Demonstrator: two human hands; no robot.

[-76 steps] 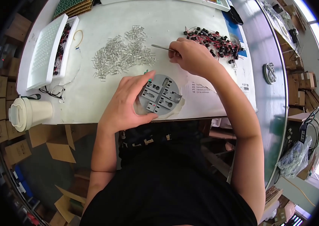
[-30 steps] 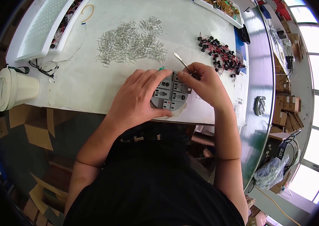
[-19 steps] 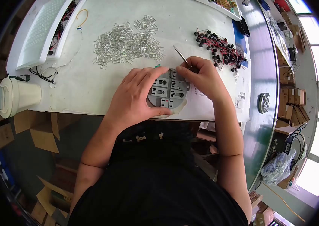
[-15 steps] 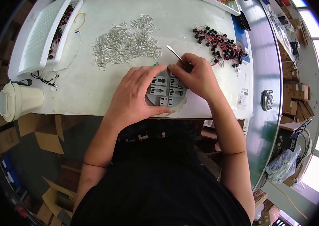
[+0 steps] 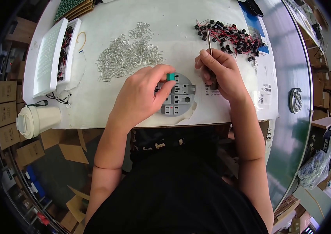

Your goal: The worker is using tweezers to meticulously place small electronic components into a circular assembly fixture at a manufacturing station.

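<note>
Pinching a small green block [image 5: 171,77] in the left hand [image 5: 140,90], at the eleven-o'clock rim of a round grey slotted base [image 5: 179,95] lying on the worktable [image 5: 95,107]; grasping a slim metal-tipped tool [image 5: 209,42] in the right hand [image 5: 224,72] at two o'clock.

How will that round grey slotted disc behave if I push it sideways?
The round grey slotted disc looks rigid, with moulded ribs, so it should move as one piece. Lying flat and broad on the white work surface, it will probably slide rather than tip. The torn paper near its right edge might catch it.
</note>
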